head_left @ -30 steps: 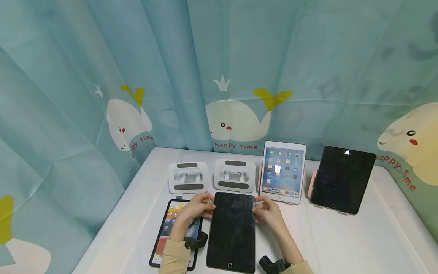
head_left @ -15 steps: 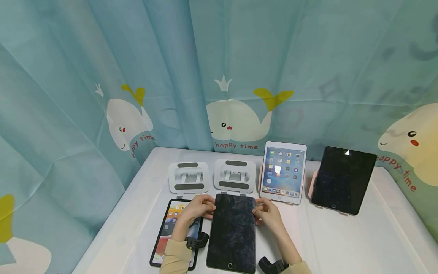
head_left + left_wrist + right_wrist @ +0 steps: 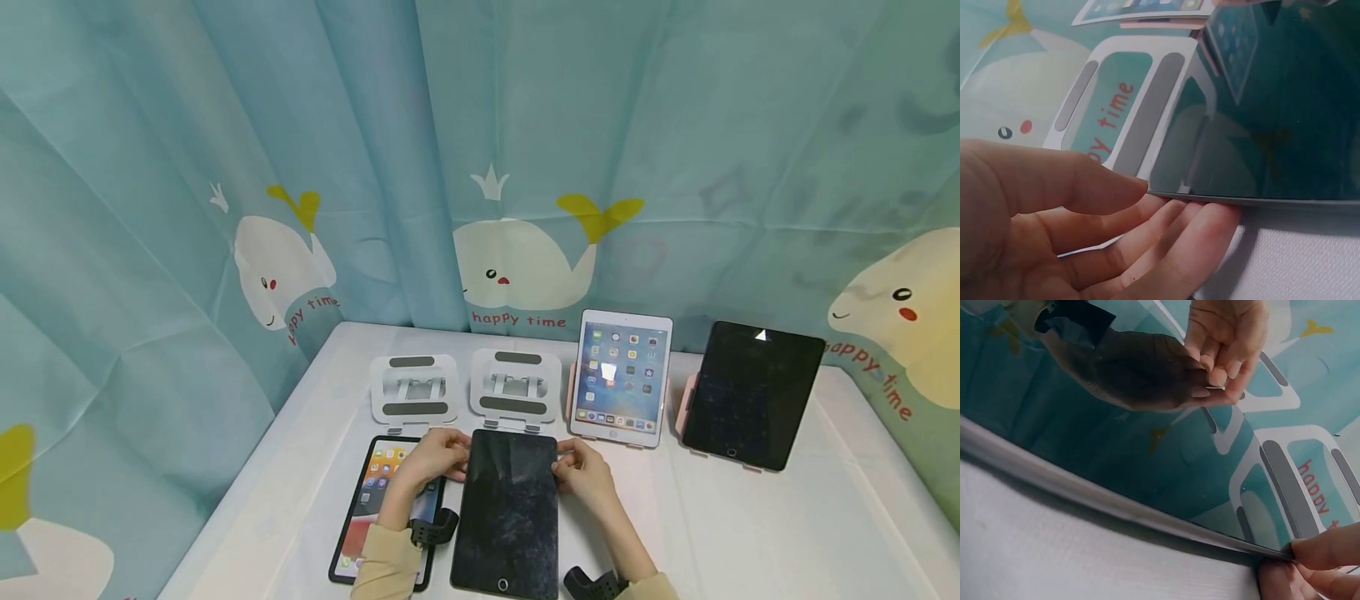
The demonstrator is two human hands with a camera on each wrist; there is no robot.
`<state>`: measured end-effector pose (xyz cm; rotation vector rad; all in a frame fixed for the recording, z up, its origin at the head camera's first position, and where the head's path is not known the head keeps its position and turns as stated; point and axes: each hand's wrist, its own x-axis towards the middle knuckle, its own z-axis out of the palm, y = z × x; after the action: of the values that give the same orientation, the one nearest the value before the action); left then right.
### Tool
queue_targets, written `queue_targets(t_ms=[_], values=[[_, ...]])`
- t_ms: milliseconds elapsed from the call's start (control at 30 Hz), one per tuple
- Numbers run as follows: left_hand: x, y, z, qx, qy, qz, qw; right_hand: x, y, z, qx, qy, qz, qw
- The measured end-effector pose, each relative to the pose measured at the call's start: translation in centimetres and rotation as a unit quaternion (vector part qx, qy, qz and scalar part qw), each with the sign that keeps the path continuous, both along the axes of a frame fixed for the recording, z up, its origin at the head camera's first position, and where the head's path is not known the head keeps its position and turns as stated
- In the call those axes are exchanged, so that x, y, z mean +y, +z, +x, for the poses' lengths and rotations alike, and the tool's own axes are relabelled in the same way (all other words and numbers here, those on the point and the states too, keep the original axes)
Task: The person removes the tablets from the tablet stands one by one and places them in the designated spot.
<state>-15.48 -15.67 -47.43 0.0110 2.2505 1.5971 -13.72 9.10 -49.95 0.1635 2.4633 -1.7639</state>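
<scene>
A black tablet [image 3: 507, 517] with a dark screen and a round home button lies between my two hands. My left hand [image 3: 435, 457] holds its far left corner, with the thumb [image 3: 1094, 187] at the edge and the fingers curled underneath. At the far right corner, my right hand [image 3: 588, 473] pinches the edge between thumb and fingers, as the right wrist view shows. The glossy screen reflects the curtain and a hand. Just beyond the tablet's far edge stands a white folding tablet stand [image 3: 477, 392] with grey pads.
A second white stand [image 3: 377, 390] is to its left. Under my left forearm lies a tablet with a lit screen [image 3: 367, 500]. Back right, a white tablet [image 3: 621, 379] and another black tablet [image 3: 753, 396] lean on pink stands. A whale-print curtain [image 3: 360, 108] hangs behind the white table [image 3: 750, 533].
The held tablet's far edge has come slightly nearer and lower, away from the white stand. Both hands keep their hold at the corners. The other tablets have stayed put.
</scene>
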Motion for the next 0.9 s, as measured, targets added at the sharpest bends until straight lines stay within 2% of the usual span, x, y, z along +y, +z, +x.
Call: queue_targets(t_ms=[233,467,700,900], values=[[0.1,0.35,0.32,0.004,0.0,-0.026,0.9997,-0.11,-0.18,0.1,0.01,0.005,0.035,0.999],[-0.01,0.17,0.13,0.011,-0.003,-0.023,0.9997,-0.11,-0.07,0.12,0.009,0.009,0.038,0.999],[-0.05,-0.08,0.09,0.009,-0.014,-0.022,0.9996,-0.26,0.06,0.26,0.01,0.011,0.069,0.998],[-0.16,0.28,0.46,0.015,-0.024,-0.033,0.999,-0.36,0.23,0.41,0.017,0.003,0.089,0.996]])
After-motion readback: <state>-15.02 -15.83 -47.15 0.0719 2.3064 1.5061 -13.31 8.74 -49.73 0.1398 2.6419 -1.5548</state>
